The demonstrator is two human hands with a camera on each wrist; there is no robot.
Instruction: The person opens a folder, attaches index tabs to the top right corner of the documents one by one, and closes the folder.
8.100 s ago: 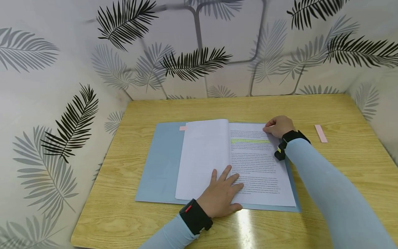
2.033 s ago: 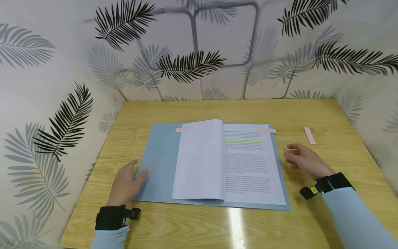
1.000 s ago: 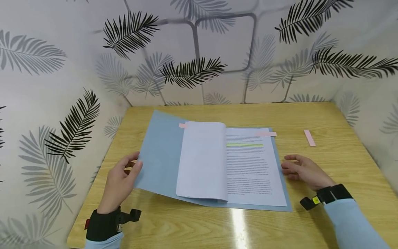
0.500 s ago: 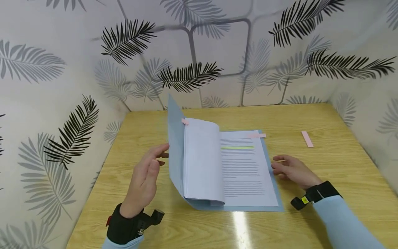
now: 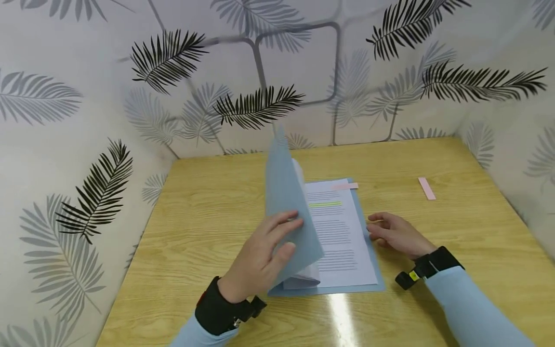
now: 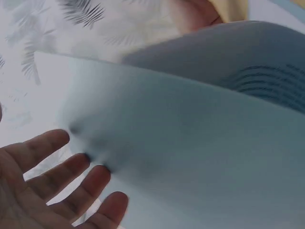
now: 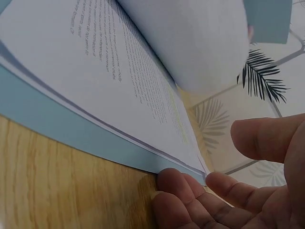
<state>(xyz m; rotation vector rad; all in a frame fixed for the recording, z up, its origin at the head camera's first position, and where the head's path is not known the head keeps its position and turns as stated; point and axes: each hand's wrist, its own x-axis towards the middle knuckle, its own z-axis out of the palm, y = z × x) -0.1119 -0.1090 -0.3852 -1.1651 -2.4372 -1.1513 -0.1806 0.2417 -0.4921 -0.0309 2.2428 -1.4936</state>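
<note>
A light blue folder cover [image 5: 286, 202] stands raised and tilted to the right over the spine. My left hand [image 5: 264, 253] pushes it from the left, fingertips against its outer face; the left wrist view has the fingers [image 6: 97, 176] spread along the cover. Beneath it, white pages curl over with the cover, and a printed page [image 5: 340, 241] with a yellow highlighted line lies flat on the folder's back. A pink sticky tab [image 5: 345, 186] sticks out at its upper right. My right hand [image 5: 399, 233] rests loosely at the folder's right edge, thumb raised in the right wrist view.
A second pink strip [image 5: 427, 188] lies on the wooden table [image 5: 208, 202], right of the folder. Behind and to the left hangs a leaf-patterned cloth [image 5: 173, 111].
My left hand has moved from the table's left side to the right, lifting the cover and swinging it with the curled pages past upright. The right hand stays beside the folder's right edge.
</note>
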